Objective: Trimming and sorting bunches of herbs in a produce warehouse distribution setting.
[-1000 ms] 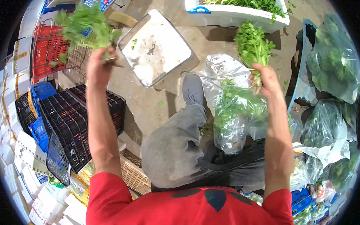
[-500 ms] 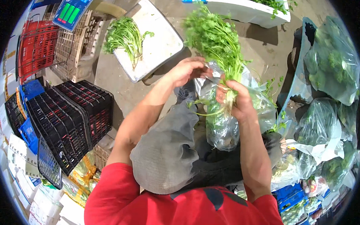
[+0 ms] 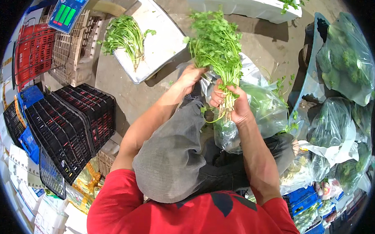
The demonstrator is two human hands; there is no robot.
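Note:
A bunch of leafy coriander points away from me, its pale stem ends and roots toward me. My right hand is wrapped round its stems just above the roots. At the left edge of the leaves is my left hand, fingers curled and their tips partly hidden; what they hold, if anything, does not show. Below the bunch lies a clear plastic bag with greens inside, between my legs. A loose stem hangs beside the roots. Another bunch of coriander lies on a white, dark-edged tray at the far left.
A blue scale display stands at the upper left, above a red basket. Black crates are stacked on the left. A white foam box with greens is at the back. Bagged greens fill the right side.
The coriander has come slightly left and toward me, now more upright in my right hand. My left hand has drawn down from above the stems to the left edge of the leaves.

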